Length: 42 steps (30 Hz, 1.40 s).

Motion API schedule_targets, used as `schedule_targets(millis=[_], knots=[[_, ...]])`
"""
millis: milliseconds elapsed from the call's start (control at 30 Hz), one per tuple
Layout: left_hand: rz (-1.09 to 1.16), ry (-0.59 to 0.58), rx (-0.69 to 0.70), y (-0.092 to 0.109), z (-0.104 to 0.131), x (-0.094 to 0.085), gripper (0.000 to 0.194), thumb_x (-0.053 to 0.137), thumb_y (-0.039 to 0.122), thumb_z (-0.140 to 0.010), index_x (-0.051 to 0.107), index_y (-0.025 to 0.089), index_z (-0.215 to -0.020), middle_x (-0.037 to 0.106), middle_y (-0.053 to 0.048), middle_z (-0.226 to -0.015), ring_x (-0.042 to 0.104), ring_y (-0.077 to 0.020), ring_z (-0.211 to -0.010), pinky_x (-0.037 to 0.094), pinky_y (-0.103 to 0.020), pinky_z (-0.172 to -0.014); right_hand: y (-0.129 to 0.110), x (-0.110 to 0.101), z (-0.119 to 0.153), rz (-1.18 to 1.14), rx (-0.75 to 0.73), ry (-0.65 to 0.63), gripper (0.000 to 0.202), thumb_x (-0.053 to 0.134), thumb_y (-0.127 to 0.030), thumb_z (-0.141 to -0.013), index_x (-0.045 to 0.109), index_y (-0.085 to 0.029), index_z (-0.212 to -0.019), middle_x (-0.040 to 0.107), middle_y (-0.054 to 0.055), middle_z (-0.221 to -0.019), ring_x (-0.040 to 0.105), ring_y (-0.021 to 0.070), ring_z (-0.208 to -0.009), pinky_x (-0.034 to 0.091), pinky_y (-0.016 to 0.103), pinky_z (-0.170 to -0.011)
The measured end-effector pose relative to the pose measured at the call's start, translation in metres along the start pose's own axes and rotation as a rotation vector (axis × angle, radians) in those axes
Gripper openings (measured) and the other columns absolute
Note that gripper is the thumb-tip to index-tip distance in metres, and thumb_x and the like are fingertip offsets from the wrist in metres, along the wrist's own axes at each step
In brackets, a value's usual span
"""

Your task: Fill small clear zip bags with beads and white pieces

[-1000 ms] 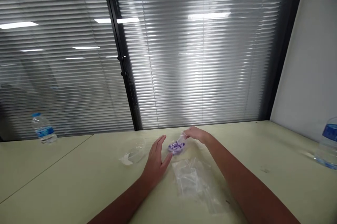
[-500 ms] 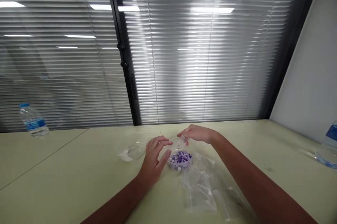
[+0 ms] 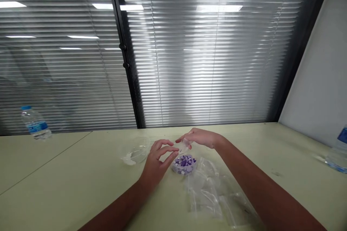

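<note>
A small round clear tub (image 3: 178, 170) stands on the table, filled with purple, lilac and white bits (image 3: 185, 161). Just above its far rim, my right hand (image 3: 199, 137) pinches a small clear plastic bag (image 3: 185, 145), palm turned down. On the tub's left side my left hand (image 3: 159, 157) has its thumb and index fingertips together right at the bag's edge. Whatever those fingertips hold is too small to make out. Several flat clear plastic bags (image 3: 204, 193) lie on the near right, by my right forearm.
A clear round lid or dish (image 3: 140, 153) with a white patch lies left of my left hand. One water bottle (image 3: 36, 124) stands far left, another (image 3: 338, 153) at the right edge. Behind the pale table (image 3: 67, 184) rises a glass partition with blinds (image 3: 189, 79).
My left thumb and index finger have closed together from a spread pose. My right hand has shifted slightly left with the small bag, above the tub.
</note>
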<state>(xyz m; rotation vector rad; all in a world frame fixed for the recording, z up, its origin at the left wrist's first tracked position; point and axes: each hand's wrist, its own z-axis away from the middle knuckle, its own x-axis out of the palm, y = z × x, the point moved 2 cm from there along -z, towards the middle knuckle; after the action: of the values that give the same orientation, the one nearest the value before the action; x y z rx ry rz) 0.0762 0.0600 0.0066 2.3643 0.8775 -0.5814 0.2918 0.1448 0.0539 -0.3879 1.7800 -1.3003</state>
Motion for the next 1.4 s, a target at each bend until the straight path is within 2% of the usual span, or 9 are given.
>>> schedule_targets(millis=[367, 533, 633, 700, 767, 833, 1000, 1233, 1400], knots=[[0.031, -0.091, -0.041, 0.002, 0.005, 0.0, 0.026, 0.056, 0.038, -0.102, 0.069, 0.031, -0.124, 0.063, -0.007, -0.123, 0.056, -0.0243, -0.122, 0.043, -0.043, -0.108, 0.007, 0.007, -0.008, 0.008, -0.016, 0.003, 0.026, 0.06, -0.036, -0.082, 0.064, -0.018, -0.065, 0.056, 0.0, -0.148, 0.049, 0.0287, -0.139, 0.031, 0.041, -0.12], [-0.089, -0.03, -0.004, 0.005, 0.002, -0.002, 0.015, 0.06, 0.035, -0.1, 0.068, 0.027, -0.109, 0.063, -0.006, -0.114, 0.057, -0.0244, -0.115, 0.041, -0.045, -0.105, 0.003, 0.005, -0.005, 0.071, -0.009, 0.055, 0.031, 0.059, -0.042, -0.085, 0.064, -0.017, -0.066, 0.062, 0.002, -0.142, 0.052, 0.027, -0.135, 0.037, 0.037, -0.114], [-0.198, 0.035, 0.091, 0.02, 0.004, -0.008, 0.009, 0.058, 0.029, -0.099, 0.063, 0.023, -0.103, 0.062, -0.007, -0.105, 0.056, -0.0242, -0.105, 0.042, -0.044, -0.095, -0.001, 0.0, -0.003, 0.158, -0.005, 0.159, 0.031, 0.062, -0.048, -0.086, 0.07, -0.019, -0.081, 0.066, 0.005, -0.134, 0.06, 0.0252, -0.121, 0.046, 0.031, -0.099], [-0.245, -0.081, 0.272, 0.035, 0.009, -0.007, 0.006, 0.058, 0.026, -0.097, 0.059, 0.021, -0.1, 0.062, -0.007, -0.098, 0.056, -0.0229, -0.095, 0.042, -0.042, -0.086, -0.002, -0.008, 0.002, 0.238, 0.01, 0.272, 0.03, 0.063, -0.048, -0.085, 0.071, -0.02, -0.091, 0.07, 0.005, -0.121, 0.064, 0.0233, -0.106, 0.047, 0.029, -0.085], [-0.263, -0.305, 0.469, 0.049, 0.015, -0.001, 0.003, 0.058, 0.023, -0.095, 0.058, 0.021, -0.094, 0.063, -0.005, -0.088, 0.056, -0.0203, -0.083, 0.041, -0.037, -0.075, -0.004, -0.021, 0.009, 0.315, 0.034, 0.382, 0.029, 0.061, -0.046, -0.086, 0.068, -0.019, -0.092, 0.071, 0.005, -0.105, 0.062, 0.0211, -0.092, 0.044, 0.028, -0.074], [-0.275, -0.458, 0.548, 0.056, 0.02, 0.004, 0.007, 0.055, 0.021, -0.096, 0.059, 0.021, -0.09, 0.063, -0.004, -0.082, 0.055, -0.0186, -0.077, 0.041, -0.035, -0.069, -0.004, -0.036, 0.017, 0.373, 0.075, 0.463, 0.027, 0.057, -0.043, -0.087, 0.066, -0.018, -0.088, 0.07, 0.005, -0.095, 0.06, 0.0197, -0.084, 0.04, 0.028, -0.067], [-0.294, -0.375, 0.481, 0.052, 0.019, 0.006, 0.009, 0.057, 0.019, -0.095, 0.064, 0.024, -0.098, 0.069, -0.004, -0.094, 0.061, -0.0212, -0.093, 0.044, -0.04, -0.087, 0.006, -0.061, 0.033, 0.43, 0.242, 0.448, 0.022, 0.057, -0.035, -0.083, 0.068, -0.016, -0.08, 0.072, 0.008, -0.092, 0.062, 0.0201, -0.079, 0.043, 0.029, -0.064], [-0.362, -0.31, 0.408, 0.032, 0.014, 0.005, 0.021, 0.062, 0.022, -0.091, 0.064, 0.025, -0.112, 0.069, -0.005, -0.108, 0.062, -0.0231, -0.1, 0.044, -0.04, -0.092, 0.027, -0.057, 0.025, 0.537, 0.458, 0.276, 0.02, 0.064, -0.033, -0.075, 0.072, -0.016, -0.068, 0.073, 0.01, -0.081, 0.065, 0.0214, -0.068, 0.048, 0.033, -0.064], [-0.272, -0.519, 0.374, 0.038, 0.018, 0.01, 0.024, 0.06, 0.03, -0.097, 0.063, 0.026, -0.121, 0.068, -0.006, -0.115, 0.062, -0.0224, -0.104, 0.048, -0.038, -0.093, 0.025, -0.061, 0.026, 0.664, 0.505, 0.363, 0.024, 0.071, -0.038, -0.074, 0.069, -0.014, -0.069, 0.073, 0.015, -0.084, 0.068, 0.0305, -0.083, 0.05, 0.042, -0.076]])
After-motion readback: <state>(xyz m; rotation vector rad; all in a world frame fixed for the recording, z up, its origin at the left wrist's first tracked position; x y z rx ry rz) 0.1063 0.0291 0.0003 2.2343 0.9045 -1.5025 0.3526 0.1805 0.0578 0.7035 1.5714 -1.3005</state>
